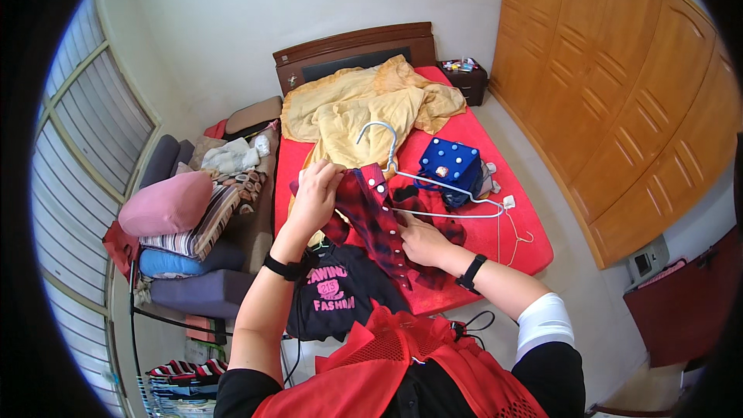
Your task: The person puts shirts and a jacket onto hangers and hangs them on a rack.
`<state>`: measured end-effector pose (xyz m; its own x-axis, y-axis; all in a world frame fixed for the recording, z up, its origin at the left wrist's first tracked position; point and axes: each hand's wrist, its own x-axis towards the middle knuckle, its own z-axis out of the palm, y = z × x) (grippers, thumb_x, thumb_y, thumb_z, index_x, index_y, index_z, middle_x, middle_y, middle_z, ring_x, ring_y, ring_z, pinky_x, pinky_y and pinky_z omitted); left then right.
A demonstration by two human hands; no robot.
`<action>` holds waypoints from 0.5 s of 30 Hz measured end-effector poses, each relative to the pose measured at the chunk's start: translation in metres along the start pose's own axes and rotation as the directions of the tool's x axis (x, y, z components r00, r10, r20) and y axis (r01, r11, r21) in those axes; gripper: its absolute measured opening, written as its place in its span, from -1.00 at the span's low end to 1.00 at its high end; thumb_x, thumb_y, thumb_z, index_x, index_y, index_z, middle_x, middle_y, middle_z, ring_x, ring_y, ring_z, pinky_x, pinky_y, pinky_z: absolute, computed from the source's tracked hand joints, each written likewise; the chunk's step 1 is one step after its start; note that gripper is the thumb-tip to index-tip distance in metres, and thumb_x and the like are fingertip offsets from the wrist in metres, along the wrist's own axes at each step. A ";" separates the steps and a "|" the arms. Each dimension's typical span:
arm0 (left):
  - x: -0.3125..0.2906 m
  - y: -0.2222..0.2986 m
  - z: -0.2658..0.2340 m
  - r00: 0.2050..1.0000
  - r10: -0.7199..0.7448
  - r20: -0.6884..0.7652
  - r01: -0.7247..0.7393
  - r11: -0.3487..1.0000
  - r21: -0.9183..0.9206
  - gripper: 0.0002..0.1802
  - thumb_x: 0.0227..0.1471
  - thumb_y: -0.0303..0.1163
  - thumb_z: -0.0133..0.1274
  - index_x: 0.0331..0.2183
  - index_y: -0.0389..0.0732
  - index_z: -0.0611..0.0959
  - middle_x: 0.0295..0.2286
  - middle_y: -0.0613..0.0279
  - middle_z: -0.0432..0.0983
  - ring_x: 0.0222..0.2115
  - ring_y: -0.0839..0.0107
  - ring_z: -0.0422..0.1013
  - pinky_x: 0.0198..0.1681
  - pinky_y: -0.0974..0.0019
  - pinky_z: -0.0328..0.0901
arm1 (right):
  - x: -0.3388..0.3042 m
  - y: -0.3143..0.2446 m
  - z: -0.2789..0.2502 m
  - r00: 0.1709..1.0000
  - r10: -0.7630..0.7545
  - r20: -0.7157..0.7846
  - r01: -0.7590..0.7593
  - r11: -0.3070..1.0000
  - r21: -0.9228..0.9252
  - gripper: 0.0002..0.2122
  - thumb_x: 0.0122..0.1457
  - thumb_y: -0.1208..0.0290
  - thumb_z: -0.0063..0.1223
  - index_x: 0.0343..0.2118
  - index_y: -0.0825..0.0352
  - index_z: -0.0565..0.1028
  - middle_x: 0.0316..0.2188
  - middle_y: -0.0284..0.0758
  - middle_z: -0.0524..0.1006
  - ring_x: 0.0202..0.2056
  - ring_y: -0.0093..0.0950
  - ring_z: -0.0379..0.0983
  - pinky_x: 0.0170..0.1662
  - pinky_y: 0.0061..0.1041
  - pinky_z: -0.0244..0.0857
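Both forearms rose from the lower edge and converged over the red bed (530,220). The left hand (316,190), set higher, pinched the plaid shirt (370,220) beside its collar. The right hand (426,241) reached inward to the button front, below the white hanger (392,156), fingers bent; whether they gripped cloth could not be told. The shirt covered the hanger's left part.

Dark-red plaid shirt (364,213) partly over a pale wire hanger (457,187), right end bare
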<state>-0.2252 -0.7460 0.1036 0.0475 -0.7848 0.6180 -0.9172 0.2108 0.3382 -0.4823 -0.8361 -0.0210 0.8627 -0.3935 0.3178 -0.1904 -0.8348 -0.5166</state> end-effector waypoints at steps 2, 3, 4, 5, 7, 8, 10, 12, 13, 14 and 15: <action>-0.003 0.001 -0.003 1.000 0.013 -0.011 -0.013 1.000 0.013 -0.90 0.23 -0.46 0.08 -0.22 -0.19 0.65 -0.36 0.12 0.49 -0.21 0.08 0.45 -0.10 0.13 0.22 | 0.000 0.004 0.010 0.999 0.047 -0.018 -0.047 0.999 -0.020 -0.52 0.20 0.48 0.01 0.22 0.39 0.38 0.26 0.01 0.31 0.19 0.02 0.38 0.22 -0.13 0.33; -0.004 0.002 -0.005 1.000 0.011 -0.012 -0.011 1.000 0.014 -0.90 0.23 -0.46 0.08 -0.22 -0.19 0.65 -0.36 0.12 0.49 -0.21 0.08 0.45 -0.10 0.13 0.22 | -0.001 0.008 0.012 0.999 0.046 -0.016 -0.046 0.999 -0.019 -0.52 0.20 0.48 0.01 0.22 0.39 0.38 0.26 0.01 0.31 0.19 0.02 0.38 0.22 -0.13 0.33; -0.006 0.003 -0.009 1.000 -0.003 -0.013 0.003 1.000 0.015 -0.89 0.23 -0.46 0.08 -0.21 -0.20 0.65 -0.36 0.12 0.49 -0.22 0.08 0.44 -0.10 0.13 0.22 | -0.001 0.010 0.011 0.998 0.065 0.010 -0.065 0.997 -0.031 -0.51 0.22 0.45 0.02 0.24 0.37 0.38 0.23 0.02 0.34 0.15 0.01 0.41 0.19 -0.14 0.35; -0.008 0.003 -0.012 1.000 -0.016 -0.014 0.016 1.000 0.016 -0.89 0.23 -0.46 0.07 -0.21 -0.20 0.65 -0.37 0.12 0.49 -0.22 0.08 0.44 -0.10 0.12 0.23 | -0.001 0.011 0.010 0.996 0.085 0.035 -0.083 0.996 -0.044 -0.51 0.24 0.43 0.03 0.25 0.35 0.37 0.20 0.03 0.37 0.12 0.01 0.44 0.16 -0.14 0.37; -0.013 -0.001 -0.019 0.999 -0.023 -0.028 0.024 1.000 0.012 -0.89 0.22 -0.46 0.07 -0.21 -0.21 0.64 -0.36 0.11 0.48 -0.22 0.07 0.44 -0.09 0.12 0.23 | -0.002 0.012 0.016 0.997 0.078 -0.006 -0.079 0.996 -0.049 -0.53 0.23 0.44 0.05 0.22 0.39 0.39 0.16 0.03 0.40 0.10 0.02 0.45 0.15 -0.15 0.37; -0.013 -0.003 -0.021 0.999 -0.022 -0.042 0.022 1.000 0.000 -0.89 0.22 -0.47 0.07 -0.21 -0.21 0.64 -0.36 0.10 0.48 -0.21 0.06 0.43 -0.09 0.12 0.23 | -0.004 0.018 0.019 0.995 0.080 -0.053 -0.083 0.995 -0.060 -0.55 0.22 0.46 0.07 0.18 0.43 0.41 0.12 0.02 0.44 0.09 0.02 0.45 0.15 -0.16 0.37; -0.016 -0.005 -0.026 0.999 -0.029 -0.040 0.029 1.000 -0.011 -0.89 0.23 -0.47 0.07 -0.21 -0.22 0.64 -0.36 0.09 0.48 -0.21 0.05 0.43 -0.08 0.12 0.23 | -0.006 0.030 0.023 0.993 0.059 -0.098 -0.062 0.998 -0.032 -0.57 0.19 0.47 0.11 0.14 0.44 0.44 0.08 0.01 0.46 0.09 0.00 0.45 0.16 -0.20 0.37; -0.021 -0.008 -0.032 0.999 -0.037 -0.038 0.036 0.999 -0.019 -0.89 0.23 -0.47 0.06 -0.21 -0.23 0.64 -0.35 0.08 0.48 -0.20 0.04 0.43 -0.08 0.12 0.23 | -0.007 0.036 0.022 0.984 0.112 -0.139 -0.098 0.990 0.103 -0.61 0.14 0.49 0.22 0.05 0.41 0.52 -0.01 -0.06 0.53 0.05 -0.05 0.49 0.13 -0.26 0.38; -0.025 -0.010 -0.034 0.999 -0.042 -0.034 0.042 0.999 -0.022 -0.89 0.23 -0.48 0.06 -0.21 -0.23 0.63 -0.35 0.07 0.48 -0.20 0.04 0.43 -0.08 0.12 0.23 | -0.006 0.036 0.022 0.964 0.200 -0.178 -0.185 0.978 0.099 -0.65 0.12 0.48 0.28 0.00 0.36 0.56 -0.07 -0.11 0.57 0.00 -0.10 0.53 0.07 -0.28 0.41; -0.028 -0.012 -0.036 0.998 -0.048 -0.030 0.047 0.999 -0.024 -0.89 0.23 -0.48 0.06 -0.21 -0.24 0.63 -0.35 0.06 0.48 -0.20 0.03 0.43 -0.08 0.12 0.24 | -0.005 0.037 0.018 0.949 0.223 -0.221 -0.193 0.970 0.150 -0.67 0.11 0.47 0.30 -0.04 0.36 0.58 -0.12 -0.13 0.58 -0.05 -0.13 0.55 0.03 -0.30 0.42; -0.030 -0.013 -0.039 0.998 -0.049 -0.033 0.048 0.999 -0.025 -0.89 0.23 -0.48 0.06 -0.21 -0.24 0.63 -0.35 0.06 0.48 -0.20 0.03 0.43 -0.08 0.12 0.24 | -0.002 0.039 0.015 0.932 0.248 -0.263 -0.198 0.959 0.202 -0.69 0.10 0.46 0.33 -0.08 0.35 0.60 -0.18 -0.16 0.60 -0.09 -0.15 0.57 0.00 -0.32 0.43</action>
<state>-0.1988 -0.7024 0.1085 0.1052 -0.7746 0.6236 -0.9037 0.1873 0.3851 -0.4845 -0.8618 -0.0540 0.6337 -0.6752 0.3774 -0.2593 -0.6451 -0.7188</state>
